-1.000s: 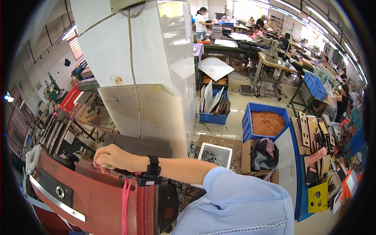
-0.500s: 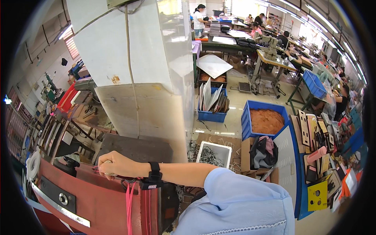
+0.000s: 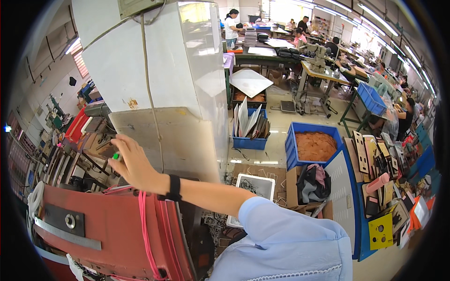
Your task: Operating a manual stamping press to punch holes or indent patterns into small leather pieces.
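My right hand (image 3: 137, 165) reaches leftward over a red machine arm (image 3: 112, 220), with a black band (image 3: 174, 187) around its wrist. Thumb and fingers are parted, back of the hand upward. Between them shows a small green piece (image 3: 116, 156); whether it is held or part of a control behind is unclear. Pink cords (image 3: 144, 225) run down the red arm. A dark plate with a round metal fitting (image 3: 70, 221) and a metal strip (image 3: 70, 235) are fixed on its top. My left hand is out of view.
A white pillar (image 3: 140, 61) with a stained board (image 3: 187, 140) against it stands just beyond. Right of it are a white bin (image 3: 269, 187), a blue crate (image 3: 290, 145) of brown pieces and crowded shelves of flat tools. Several people work farther back.
My right hand has risen off the pale, knob-like thing it was closed around, and its fingers have spread. The red arm sits slightly higher in view.
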`<control>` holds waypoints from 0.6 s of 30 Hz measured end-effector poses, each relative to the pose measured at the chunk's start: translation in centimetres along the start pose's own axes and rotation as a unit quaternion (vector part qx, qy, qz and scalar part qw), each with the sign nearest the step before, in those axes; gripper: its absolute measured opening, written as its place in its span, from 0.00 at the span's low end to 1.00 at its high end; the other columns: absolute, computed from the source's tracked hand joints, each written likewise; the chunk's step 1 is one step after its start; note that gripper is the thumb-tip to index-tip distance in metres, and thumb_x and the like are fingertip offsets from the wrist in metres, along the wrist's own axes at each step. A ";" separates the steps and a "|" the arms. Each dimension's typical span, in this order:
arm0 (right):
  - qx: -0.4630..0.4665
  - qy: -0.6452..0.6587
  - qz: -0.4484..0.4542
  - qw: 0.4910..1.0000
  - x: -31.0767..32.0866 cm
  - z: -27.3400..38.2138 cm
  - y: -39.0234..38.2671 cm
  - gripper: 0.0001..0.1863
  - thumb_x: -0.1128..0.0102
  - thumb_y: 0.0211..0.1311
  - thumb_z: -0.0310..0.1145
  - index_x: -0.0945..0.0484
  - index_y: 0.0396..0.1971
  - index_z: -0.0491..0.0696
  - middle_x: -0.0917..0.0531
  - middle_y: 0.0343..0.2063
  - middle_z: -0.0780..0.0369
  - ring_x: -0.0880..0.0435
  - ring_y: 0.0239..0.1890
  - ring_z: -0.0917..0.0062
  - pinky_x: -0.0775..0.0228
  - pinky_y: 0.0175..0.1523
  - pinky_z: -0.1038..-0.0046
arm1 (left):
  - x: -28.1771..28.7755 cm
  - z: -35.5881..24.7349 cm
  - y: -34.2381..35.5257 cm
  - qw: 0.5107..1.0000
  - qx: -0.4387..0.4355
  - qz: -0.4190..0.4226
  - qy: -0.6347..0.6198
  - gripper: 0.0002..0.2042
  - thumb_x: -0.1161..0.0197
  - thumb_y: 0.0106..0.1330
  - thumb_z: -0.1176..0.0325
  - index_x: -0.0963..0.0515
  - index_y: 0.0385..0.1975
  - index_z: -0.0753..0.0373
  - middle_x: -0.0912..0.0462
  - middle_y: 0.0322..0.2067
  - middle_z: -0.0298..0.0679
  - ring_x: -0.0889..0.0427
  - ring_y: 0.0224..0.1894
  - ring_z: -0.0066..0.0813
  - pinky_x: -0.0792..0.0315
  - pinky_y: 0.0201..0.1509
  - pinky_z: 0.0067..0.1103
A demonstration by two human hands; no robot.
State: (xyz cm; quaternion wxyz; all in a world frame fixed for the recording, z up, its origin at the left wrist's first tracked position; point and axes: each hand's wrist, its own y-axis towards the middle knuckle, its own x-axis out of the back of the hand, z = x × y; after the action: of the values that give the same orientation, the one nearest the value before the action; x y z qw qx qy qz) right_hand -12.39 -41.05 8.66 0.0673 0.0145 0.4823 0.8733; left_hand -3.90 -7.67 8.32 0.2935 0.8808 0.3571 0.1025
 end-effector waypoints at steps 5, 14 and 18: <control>-0.134 0.343 0.363 0.856 3.6 6.9 -3.6 0.18 0.54 0.75 0.41 0.29 0.48 0.40 0.24 0.46 0.54 0.26 0.52 0.64 0.37 0.60 0.67 | -3.7 1.6 2.0 0.996 -0.011 0.082 -0.015 0.39 0.46 0.70 0.45 0.49 0.71 0.65 0.44 0.68 0.58 0.40 0.69 0.54 0.44 0.70 0.40; -0.217 0.368 0.325 0.844 3.8 8.5 -7.0 0.36 0.39 0.66 0.38 0.47 0.67 0.43 0.36 0.59 0.56 0.39 0.64 0.72 0.49 0.69 0.69 | 5.7 8.0 -0.9 0.790 0.003 0.302 0.534 0.20 0.45 0.72 0.64 0.29 0.58 0.69 0.32 0.62 0.58 0.33 0.63 0.57 0.35 0.65 0.37; -0.191 0.323 0.262 0.889 1.9 4.5 -5.0 0.32 0.38 0.60 0.29 0.42 0.63 0.48 0.34 0.47 0.64 0.34 0.50 0.80 0.39 0.58 0.74 | 9.5 12.3 -2.6 0.755 0.032 0.296 0.585 0.24 0.41 0.69 0.57 0.29 0.61 0.62 0.32 0.63 0.56 0.33 0.63 0.61 0.36 0.64 0.43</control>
State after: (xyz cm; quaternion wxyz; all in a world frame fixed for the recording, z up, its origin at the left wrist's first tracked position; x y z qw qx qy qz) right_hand -13.33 -34.39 6.78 -0.3222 -0.1558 0.2796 0.8909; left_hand 6.35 -5.09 -3.41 -0.0462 0.7199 0.1842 0.6676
